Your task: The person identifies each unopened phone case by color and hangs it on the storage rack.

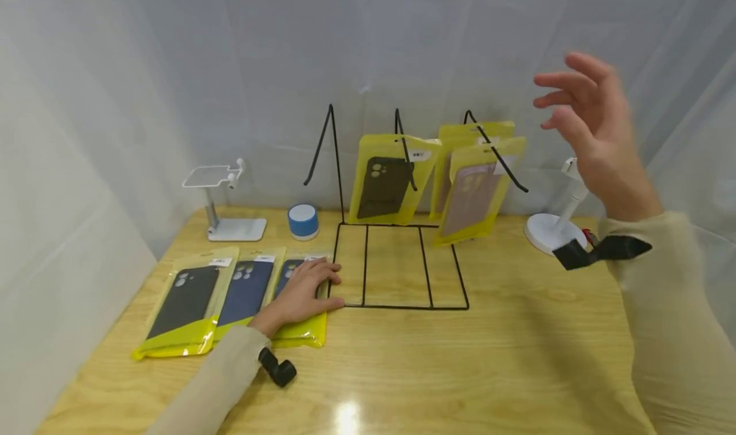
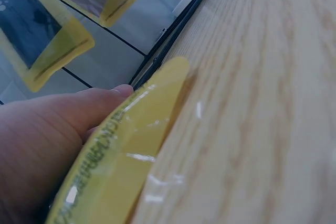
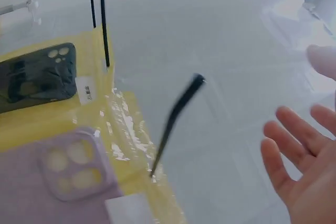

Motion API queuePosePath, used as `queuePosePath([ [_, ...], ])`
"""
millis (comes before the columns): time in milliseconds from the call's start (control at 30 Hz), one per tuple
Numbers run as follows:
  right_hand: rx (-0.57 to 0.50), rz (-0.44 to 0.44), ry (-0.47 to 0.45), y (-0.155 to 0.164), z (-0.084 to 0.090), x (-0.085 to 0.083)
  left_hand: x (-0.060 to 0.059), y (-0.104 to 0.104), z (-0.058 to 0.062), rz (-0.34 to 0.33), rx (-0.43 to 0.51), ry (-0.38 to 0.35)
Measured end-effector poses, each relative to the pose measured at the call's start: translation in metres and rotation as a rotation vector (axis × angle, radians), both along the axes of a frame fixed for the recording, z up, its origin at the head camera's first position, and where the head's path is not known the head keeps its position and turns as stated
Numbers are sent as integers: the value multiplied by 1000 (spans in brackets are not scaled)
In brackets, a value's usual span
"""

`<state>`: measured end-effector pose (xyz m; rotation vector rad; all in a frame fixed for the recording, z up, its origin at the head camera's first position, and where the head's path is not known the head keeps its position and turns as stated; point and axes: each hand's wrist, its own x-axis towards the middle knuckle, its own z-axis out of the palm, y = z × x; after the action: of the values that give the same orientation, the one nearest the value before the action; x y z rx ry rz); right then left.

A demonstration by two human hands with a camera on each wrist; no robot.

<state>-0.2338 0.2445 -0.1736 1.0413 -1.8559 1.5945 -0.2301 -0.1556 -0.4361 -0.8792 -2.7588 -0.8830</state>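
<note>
My left hand (image 1: 305, 294) rests over a yellow-edged bag with a blue phone case (image 1: 287, 271); fingers and thumb reach the left side of a black wire display rack (image 1: 397, 307). In the left wrist view that bag's yellow end (image 2: 152, 114) lies beside the thumb (image 2: 105, 103). Raised at the upper right, my right hand (image 1: 604, 125) holds nothing, its fingers loosely bent and apart. A bagged black phone case (image 1: 382, 189) hangs from the rack's middle hook. On the right hook, a bagged lilac phone case (image 1: 471, 198) hangs before another bag (image 1: 448, 140), mostly hidden.
Left of my left hand lie a bagged black case (image 1: 183, 301) and a bagged blue case (image 1: 246, 291). Behind stand a white folding stand (image 1: 237, 228) and a blue-and-white cylinder (image 1: 303, 221). A white round-based stand (image 1: 543, 234) is at the right. The rack's left hook (image 1: 319, 151) juts forward.
</note>
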Motion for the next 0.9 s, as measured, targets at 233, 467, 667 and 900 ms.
queuePosePath([
  [233,-254,-167,155,10,-61,19,2,0,0,-3,7,5],
  [467,-361,-243,144,24,-122,26,0,0,0,1,-1,15],
  [667,-132,-317,45,23,-166,32,0,-1,0,13,-12,3],
  [900,545,-339,-23,18,-194,46,1,0,0,10,-11,-13],
])
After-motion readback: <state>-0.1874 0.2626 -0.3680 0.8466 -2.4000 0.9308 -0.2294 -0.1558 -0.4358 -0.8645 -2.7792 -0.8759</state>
